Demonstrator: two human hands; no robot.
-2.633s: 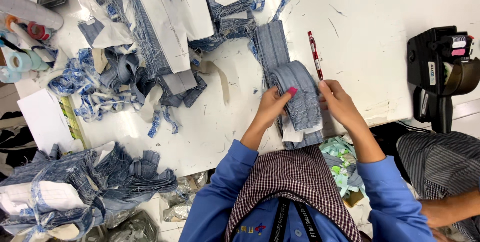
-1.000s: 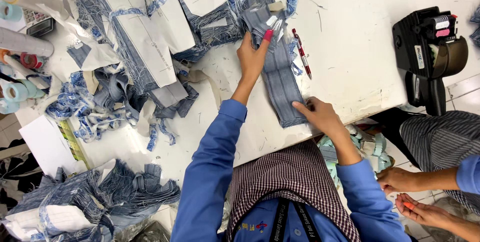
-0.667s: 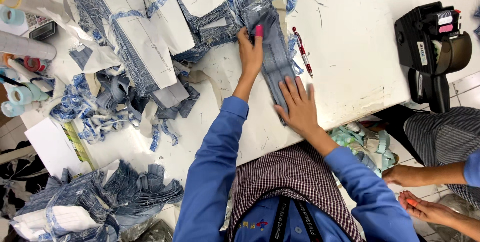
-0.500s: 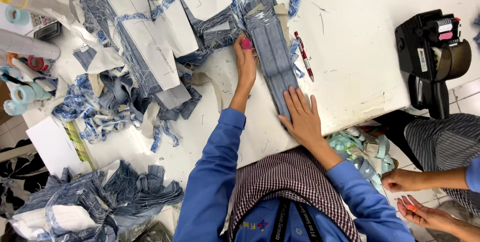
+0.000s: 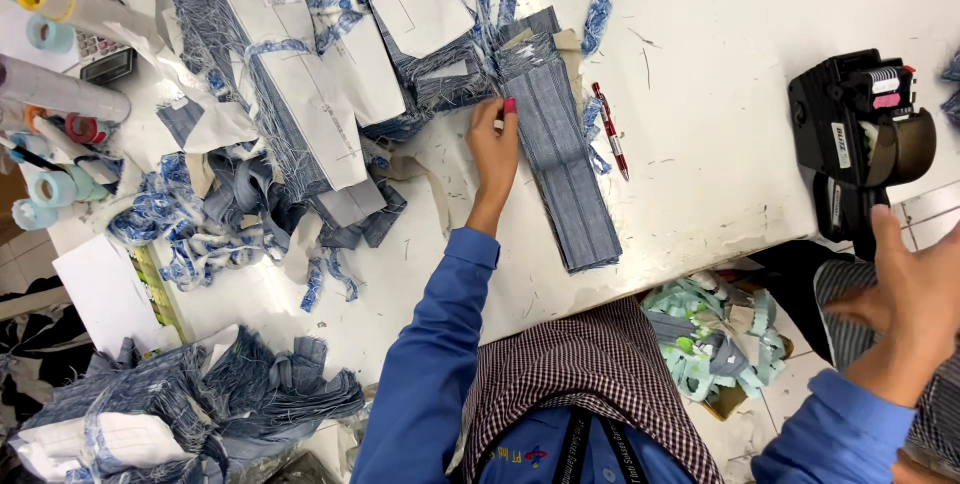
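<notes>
My right hand [image 5: 915, 289] has just come off the denim strip stack [image 5: 565, 169] and swung out past the tabletop [image 5: 720, 64] edge, fingers spread and empty, so only my left hand [image 5: 495, 144] pins the stack's upper left edge, pen [image 5: 610, 131] beside it.

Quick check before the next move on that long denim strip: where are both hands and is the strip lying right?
1. Denim strip flat on the white table: ok.
2. Left hand on the strip's left edge near its far end: ok.
3. Right hand on the strip: not ok, it is off to the right, past the table edge, near the black label gun.
4. Right hand empty: cannot tell.
5. Red pen off the strip: ok, just right of it.
</notes>
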